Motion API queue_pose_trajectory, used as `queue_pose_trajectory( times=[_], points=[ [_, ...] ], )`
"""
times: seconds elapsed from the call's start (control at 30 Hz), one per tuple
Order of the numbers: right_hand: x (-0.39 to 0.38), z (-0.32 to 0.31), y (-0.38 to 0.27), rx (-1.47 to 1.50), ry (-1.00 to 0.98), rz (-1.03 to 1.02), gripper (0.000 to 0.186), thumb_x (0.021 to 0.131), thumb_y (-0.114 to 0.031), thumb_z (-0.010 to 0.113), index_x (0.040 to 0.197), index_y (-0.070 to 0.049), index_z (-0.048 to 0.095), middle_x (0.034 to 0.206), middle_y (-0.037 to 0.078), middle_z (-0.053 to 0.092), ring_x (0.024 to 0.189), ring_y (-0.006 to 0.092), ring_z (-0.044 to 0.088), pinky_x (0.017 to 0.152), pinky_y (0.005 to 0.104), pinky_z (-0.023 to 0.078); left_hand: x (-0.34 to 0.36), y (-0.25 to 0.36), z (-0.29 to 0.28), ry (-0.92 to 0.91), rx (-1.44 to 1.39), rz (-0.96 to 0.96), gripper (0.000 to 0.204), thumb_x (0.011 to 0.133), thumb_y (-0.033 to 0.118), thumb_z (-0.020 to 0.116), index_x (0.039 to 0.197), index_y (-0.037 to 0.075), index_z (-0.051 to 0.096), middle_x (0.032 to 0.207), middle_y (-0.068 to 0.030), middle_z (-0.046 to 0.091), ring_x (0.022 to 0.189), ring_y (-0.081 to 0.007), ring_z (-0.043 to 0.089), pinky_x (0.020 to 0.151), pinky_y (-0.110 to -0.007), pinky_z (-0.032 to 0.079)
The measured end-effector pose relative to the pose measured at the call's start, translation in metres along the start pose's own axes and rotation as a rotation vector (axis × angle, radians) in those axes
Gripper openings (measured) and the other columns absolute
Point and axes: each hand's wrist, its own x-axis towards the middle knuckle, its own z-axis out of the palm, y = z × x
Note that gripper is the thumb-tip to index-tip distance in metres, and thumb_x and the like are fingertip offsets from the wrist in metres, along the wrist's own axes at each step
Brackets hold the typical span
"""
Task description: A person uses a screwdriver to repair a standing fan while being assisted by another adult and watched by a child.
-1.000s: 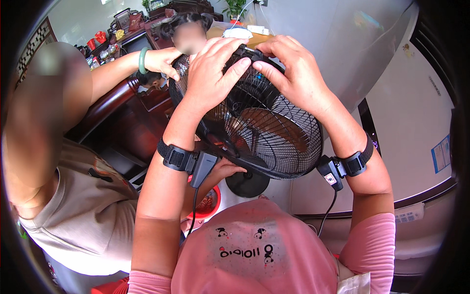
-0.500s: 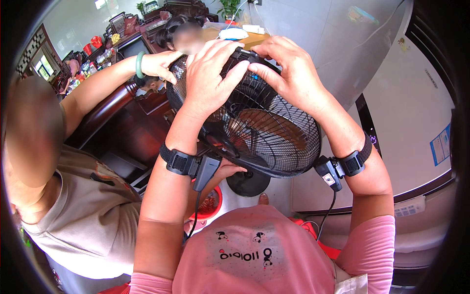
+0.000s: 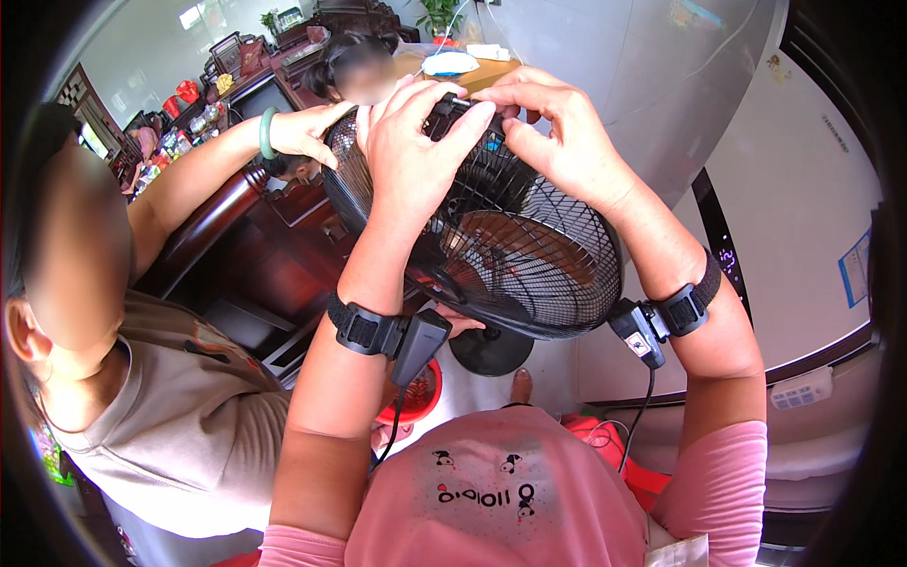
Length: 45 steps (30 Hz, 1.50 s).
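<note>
A black wire-caged fan (image 3: 524,274) stands tilted on a round base (image 3: 491,352), partly hidden. My left hand (image 3: 416,142) is closed over the top of the cage rim, beside a small black clip (image 3: 449,106). My right hand (image 3: 562,142) has curled fingers on the same rim at the clip, its thumb near the left one's; the exact contact is partly hidden. At the cage's left side, a co-worker's hand (image 3: 312,134) with a green bangle holds the guard. Another hand (image 3: 461,319) of a co-worker is under the fan.
A co-worker (image 3: 161,397) is close at my left. Behind the fan are a child (image 3: 340,61), dark wooden furniture (image 3: 241,236) and a yellow table (image 3: 491,71). A white fridge (image 3: 765,236) stands at right; a red basin (image 3: 425,397) sits on the floor.
My left hand and forearm have shifted slightly right. My right fingers have curled more around the clip area. The co-worker's head and bangled arm have shifted, and the view has moved a little.
</note>
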Motion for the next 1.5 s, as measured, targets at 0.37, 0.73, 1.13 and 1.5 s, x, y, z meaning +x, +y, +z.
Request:
queue_pose_trajectory(
  times=[0.37,0.73,1.13,1.5],
  points=[
    [0.006,0.004,0.008,0.481,-0.017,0.235,0.014,0.095,-0.008,0.067,0.104,0.0,0.074,0.095,0.003,0.069,0.089,0.009,0.064,0.082,0.0253,0.052,-0.006,0.003,0.004,0.072,0.092,0.032,0.036,0.079,0.042,0.077,0.098,0.011,0.074,0.109,-0.0081,0.071,0.123,-0.0296,0.056,0.114,-0.057,0.023],
    [0.012,0.008,0.015,0.45,0.02,0.23,0.01,0.091,-0.007,0.071,0.097,0.001,0.073,0.088,0.004,0.07,0.083,0.0096,0.066,0.076,0.0261,0.053,-0.006,0.0,0.004,0.062,0.128,0.08,0.035,0.077,0.029,0.081,0.104,0.009,0.072,0.109,-0.0112,0.069,0.119,-0.0319,0.058,0.108,-0.048,0.034],
    [0.015,0.012,0.018,0.604,0.124,0.262,0.009,0.092,-0.005,0.067,0.094,0.002,0.073,0.08,0.003,0.068,0.074,0.009,0.062,0.07,0.0259,0.052,-0.004,-0.002,0.001,0.036,0.026,0.029,0.027,0.077,0.019,0.079,0.101,0.008,0.073,0.104,-0.011,0.071,0.113,-0.0336,0.061,0.104,-0.044,0.04],
    [-0.07,-0.083,-0.029,0.301,0.577,0.25,0.024,0.097,-0.021,0.062,0.103,0.001,0.069,0.086,0.004,0.068,0.08,0.0101,0.061,0.076,0.0244,0.048,0.007,-0.026,-0.04,-0.058,0.351,0.157,0.035,0.101,0.024,0.056,0.12,-0.001,0.071,0.124,-0.0118,0.069,0.118,-0.0221,0.061,0.105,-0.034,0.044]
  ],
)
